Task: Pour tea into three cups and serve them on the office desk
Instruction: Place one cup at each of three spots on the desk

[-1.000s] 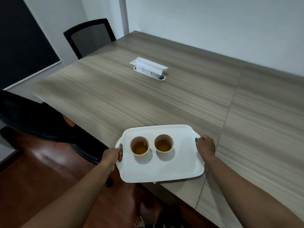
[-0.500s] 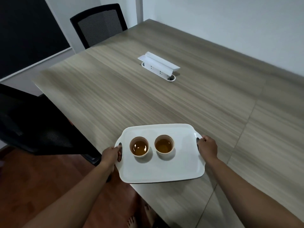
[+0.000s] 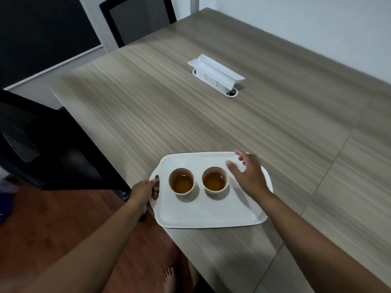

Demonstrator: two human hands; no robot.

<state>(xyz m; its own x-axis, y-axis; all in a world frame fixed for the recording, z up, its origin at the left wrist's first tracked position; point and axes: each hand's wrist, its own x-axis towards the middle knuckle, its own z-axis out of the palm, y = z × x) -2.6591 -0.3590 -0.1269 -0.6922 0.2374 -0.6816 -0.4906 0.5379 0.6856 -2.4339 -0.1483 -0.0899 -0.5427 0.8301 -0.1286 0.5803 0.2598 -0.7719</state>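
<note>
Gripping the tray [image 3: 203, 214] handle at the desk [image 3: 232, 115] near edge: left hand [image 3: 146, 190]; tray overhangs. Right hand [image 3: 249, 176], spread and empty, beside right cup [image 3: 215, 180]; left cup [image 3: 181, 181] adjacent (both full). Risk: one-handed support could tip tray, spilling tea.

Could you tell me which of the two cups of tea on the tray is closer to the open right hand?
The right cup, beside the open right hand; the left cup sits nearer the left hand.

desk [image 3: 211, 123] bare beyond tray [image 3: 207, 212] | socket box [image 3: 215, 75] far
</note>
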